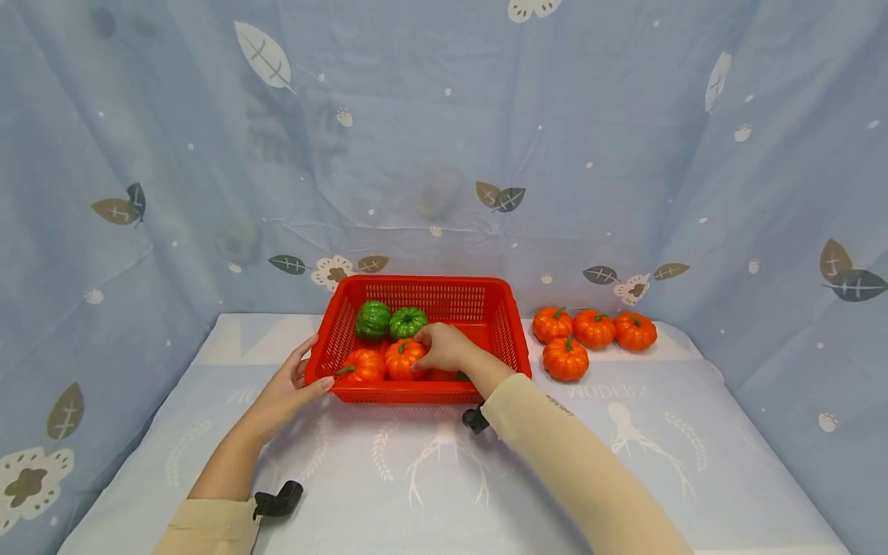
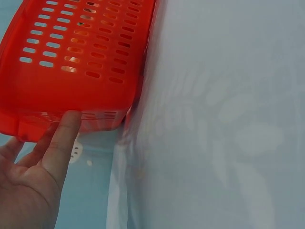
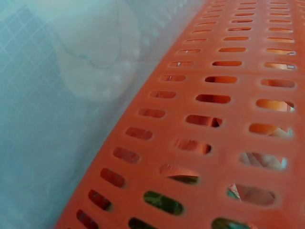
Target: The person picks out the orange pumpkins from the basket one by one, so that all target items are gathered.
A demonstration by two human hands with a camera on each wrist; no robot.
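Observation:
A red plastic basket [image 1: 416, 393] with slotted walls stands at the back of the table. My left hand [image 1: 280, 397] touches its left end with fairly straight fingers; the left wrist view shows the fingertips [image 2: 71, 117] against the basket's end. Inside the basket, my right hand [image 1: 449, 348] holds a small orange pumpkin [image 1: 399, 361] between thumb and fingers. Left of it lies another orange pumpkin [image 1: 364, 366], and behind are two green pumpkins [image 1: 373, 321]. A bit of green shows under the right wrist. The basket's slotted wall [image 3: 228, 109] hides most of that hand in the right wrist view.
Several orange pumpkins [image 1: 565, 358] sit on the table just right of the basket. A pale printed cloth [image 1: 361, 478] covers the table. Blue patterned curtains [image 1: 430, 139] hang behind it and at both sides.

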